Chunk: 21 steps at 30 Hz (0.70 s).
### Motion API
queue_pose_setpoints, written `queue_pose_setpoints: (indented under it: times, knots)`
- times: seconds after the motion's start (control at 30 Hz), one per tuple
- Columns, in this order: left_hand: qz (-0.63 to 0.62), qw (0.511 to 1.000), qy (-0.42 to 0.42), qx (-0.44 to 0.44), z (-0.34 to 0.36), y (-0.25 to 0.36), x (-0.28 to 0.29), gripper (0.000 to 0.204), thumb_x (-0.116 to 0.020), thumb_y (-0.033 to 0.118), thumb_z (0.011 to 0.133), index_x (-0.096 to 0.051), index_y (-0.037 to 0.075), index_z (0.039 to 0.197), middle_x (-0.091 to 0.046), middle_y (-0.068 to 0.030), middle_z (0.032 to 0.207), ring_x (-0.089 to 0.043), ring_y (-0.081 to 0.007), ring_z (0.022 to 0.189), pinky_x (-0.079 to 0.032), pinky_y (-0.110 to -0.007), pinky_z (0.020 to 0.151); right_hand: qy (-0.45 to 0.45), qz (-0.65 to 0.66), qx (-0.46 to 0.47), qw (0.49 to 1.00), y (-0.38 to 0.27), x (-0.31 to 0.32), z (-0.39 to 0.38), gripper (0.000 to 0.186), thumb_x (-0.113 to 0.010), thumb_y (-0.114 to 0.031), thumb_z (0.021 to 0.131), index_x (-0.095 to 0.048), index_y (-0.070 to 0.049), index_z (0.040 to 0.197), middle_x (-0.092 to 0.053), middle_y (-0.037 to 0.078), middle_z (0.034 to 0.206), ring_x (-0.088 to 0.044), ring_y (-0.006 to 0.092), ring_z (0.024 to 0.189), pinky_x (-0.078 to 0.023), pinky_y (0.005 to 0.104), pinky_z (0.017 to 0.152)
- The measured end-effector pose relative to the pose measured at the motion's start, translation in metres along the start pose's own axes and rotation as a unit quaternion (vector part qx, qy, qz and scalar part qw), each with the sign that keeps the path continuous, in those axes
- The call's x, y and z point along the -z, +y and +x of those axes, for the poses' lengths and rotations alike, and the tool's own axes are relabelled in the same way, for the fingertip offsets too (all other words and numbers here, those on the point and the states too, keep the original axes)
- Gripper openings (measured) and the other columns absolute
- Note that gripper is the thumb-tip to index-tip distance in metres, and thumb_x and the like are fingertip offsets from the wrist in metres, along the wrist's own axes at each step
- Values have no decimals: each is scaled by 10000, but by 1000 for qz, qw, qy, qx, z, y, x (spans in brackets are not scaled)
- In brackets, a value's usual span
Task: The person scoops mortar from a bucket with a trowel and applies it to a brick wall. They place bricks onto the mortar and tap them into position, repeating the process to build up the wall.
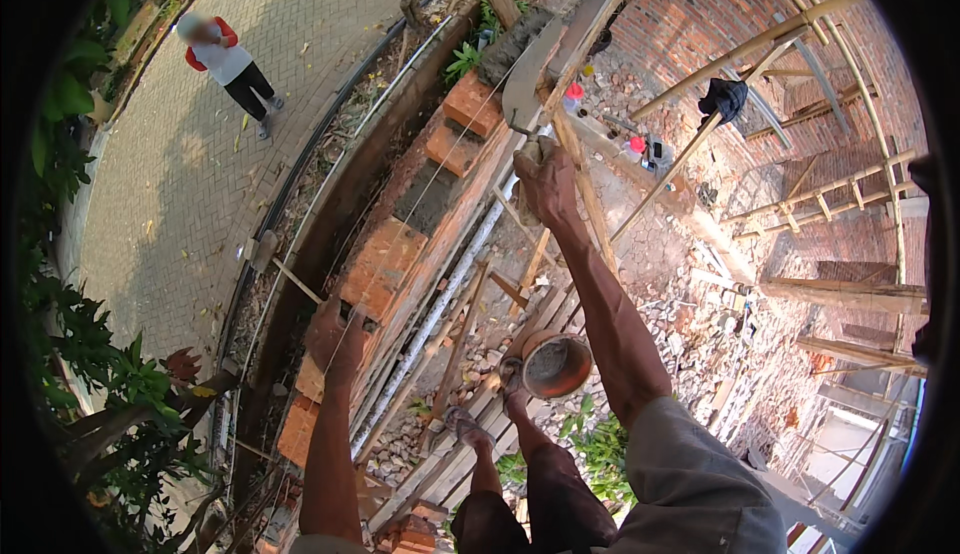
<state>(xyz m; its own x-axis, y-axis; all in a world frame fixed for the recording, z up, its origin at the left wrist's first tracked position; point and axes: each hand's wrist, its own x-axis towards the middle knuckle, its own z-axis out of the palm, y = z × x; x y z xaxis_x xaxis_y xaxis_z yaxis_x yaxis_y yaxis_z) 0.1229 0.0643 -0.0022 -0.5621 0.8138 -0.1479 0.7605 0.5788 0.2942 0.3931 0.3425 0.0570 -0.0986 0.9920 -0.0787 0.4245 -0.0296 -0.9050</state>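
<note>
My right hand (546,182) is closed round the handle of a trowel (528,89), its blade pointing away from me beside the far end of a brick wall. My left hand (335,339) is closed on the pale handle of a hammer (262,251) and lies low over the wall top, the hammer's head sticking out past the left side. Along the wall top sit orange bricks (383,264), with grey mortar (427,197) spread between some of them. A heap of wet mortar (517,49) lies near the trowel blade. A thin string runs along the bricks.
A round bucket (556,366) with grey mortar stands by my feet on wooden planks (470,454). Rubble and bamboo poles (670,179) fill the right side. A ditch runs left of the wall; beyond it a person (225,59) stands on the paving.
</note>
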Motion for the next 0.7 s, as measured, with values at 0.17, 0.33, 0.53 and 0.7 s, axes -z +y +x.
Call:
queue_pose_setpoints:
  times: [0.17, 0.33, 0.53, 0.7]
  knots:
    - [-71, 997, 5, -9, -1, 0, 1, 520, -640, 366, 877, -615, -6, 1239, -633, -214, 1135, -651, -365, 963, -537, -452, 842, -47, -12, -31, 998, 3, -8, -76, 255, -612, -216, 879, -544, 12, 973, -544, 80, 682, -538, 195, 626, -462, 362, 597]
    - [-62, 998, 4, -11, 4, -4, -3, 542, -610, 417, 898, -616, 3, 1248, -634, -203, 1146, -650, -353, 977, -527, -465, 860, -134, -4, -103, 986, 37, 21, -175, 378, -626, -164, 883, -535, 59, 1174, -623, 118, 754, -624, 215, 685, -493, 368, 633]
    - [-22, 999, -7, 43, 2, -3, 0, 596, -576, 511, 906, -610, 53, 1286, -641, -184, 1197, -631, -349, 1050, -484, -454, 948, 16, -47, -181, 982, 147, 50, -339, 257, -561, -184, 952, -525, 6, 1121, -597, 64, 686, -547, 171, 464, -440, 303, 418]
    - [19, 999, -22, 40, 11, -1, 5, 636, -576, 578, 885, -642, 63, 1251, -641, -195, 1200, -638, -328, 1061, -499, -457, 914, -4, 111, -415, 903, 226, 76, -389, 227, -555, -266, 934, -556, -43, 893, -534, 39, 622, -532, 148, 453, -429, 312, 400]
